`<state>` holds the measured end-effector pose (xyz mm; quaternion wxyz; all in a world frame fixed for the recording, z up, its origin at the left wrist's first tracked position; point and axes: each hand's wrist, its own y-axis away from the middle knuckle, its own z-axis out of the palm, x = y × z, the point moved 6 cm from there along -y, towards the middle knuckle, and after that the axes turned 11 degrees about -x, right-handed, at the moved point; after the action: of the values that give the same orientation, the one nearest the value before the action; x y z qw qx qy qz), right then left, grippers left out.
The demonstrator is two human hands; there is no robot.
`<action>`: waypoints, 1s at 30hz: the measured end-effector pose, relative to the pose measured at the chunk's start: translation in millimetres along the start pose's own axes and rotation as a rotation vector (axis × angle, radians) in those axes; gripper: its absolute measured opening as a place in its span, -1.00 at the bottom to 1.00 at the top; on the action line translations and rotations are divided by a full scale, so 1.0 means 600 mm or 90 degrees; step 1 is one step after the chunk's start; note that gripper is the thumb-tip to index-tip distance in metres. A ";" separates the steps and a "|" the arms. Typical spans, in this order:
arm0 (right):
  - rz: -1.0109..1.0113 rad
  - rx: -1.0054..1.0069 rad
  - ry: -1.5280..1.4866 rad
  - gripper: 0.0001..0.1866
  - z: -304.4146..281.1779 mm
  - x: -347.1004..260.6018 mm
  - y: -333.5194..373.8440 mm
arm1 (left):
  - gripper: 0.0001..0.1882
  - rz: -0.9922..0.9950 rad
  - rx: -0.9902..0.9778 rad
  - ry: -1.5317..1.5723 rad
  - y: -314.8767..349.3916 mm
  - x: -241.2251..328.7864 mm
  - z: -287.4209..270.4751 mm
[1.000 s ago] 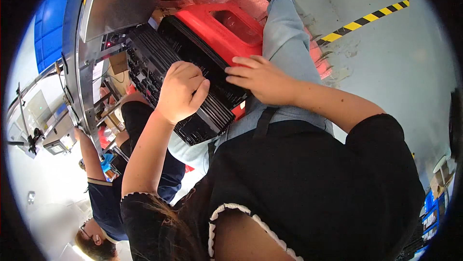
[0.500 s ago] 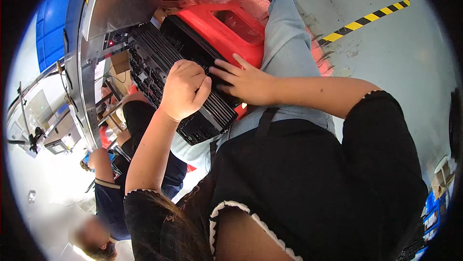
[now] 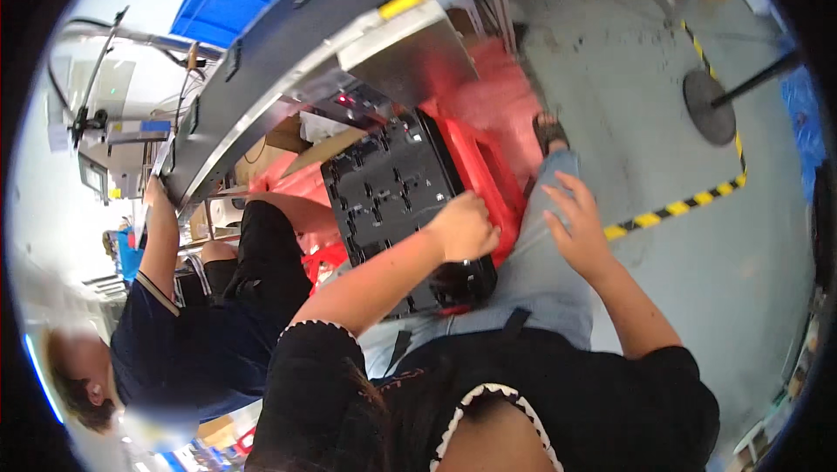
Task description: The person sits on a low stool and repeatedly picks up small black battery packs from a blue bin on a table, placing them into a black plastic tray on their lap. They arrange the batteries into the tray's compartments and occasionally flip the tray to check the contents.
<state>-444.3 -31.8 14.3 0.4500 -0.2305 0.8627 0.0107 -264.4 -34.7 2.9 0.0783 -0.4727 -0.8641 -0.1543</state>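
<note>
The black panel [image 3: 384, 193] looked like moulded plastic, glossy along its rounded edges and rough with raised fittings across its face. Beside it, the red piece [image 3: 488, 167] was smooth plastic with a soft sheen. The box-like cover [image 3: 410, 49] had a satin metal surface with blurred reflections, and bare metal edged the dark, smooth bench side [image 3: 261, 128]. The jeans [image 3: 558, 285] were faded denim; the shirt [image 3: 610, 393] was matt black cloth. The grey floor [image 3: 567, 49] appeared smooth but scuffed.
</note>
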 end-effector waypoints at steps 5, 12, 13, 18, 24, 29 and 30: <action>-0.254 0.191 -0.016 -0.73 -0.150 -0.144 -0.250 | -0.75 0.044 0.286 0.150 0.033 0.022 -0.064; 0.158 0.036 -0.135 -0.04 -0.125 -0.122 -0.778 | -0.86 0.075 0.352 0.178 0.118 0.031 -0.356; 0.179 0.013 -0.025 -0.06 -0.125 -0.072 -0.830 | -0.86 0.003 0.345 0.138 0.135 -0.013 -0.402; 0.195 -0.052 0.192 -0.38 -0.094 -0.113 -0.831 | -0.39 -0.311 0.520 -0.090 0.225 -0.360 -0.501; 0.004 -0.104 -0.272 -0.62 -0.154 -0.114 -0.770 | -0.12 -0.417 0.123 0.202 0.176 -0.605 -0.487; -0.098 -0.239 -0.363 -0.81 -0.106 -0.316 -0.499 | -0.14 -0.399 0.293 0.024 0.166 -0.480 -0.536; -0.174 -0.287 -0.304 -0.87 -0.083 -0.314 -0.458 | -0.14 -0.378 0.370 -0.009 0.179 -0.445 -0.536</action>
<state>-278.8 -215.5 243.3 0.5742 -0.4282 0.6703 0.1941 -33.2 -301.5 251.2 0.1544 -0.1623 -0.9710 0.0834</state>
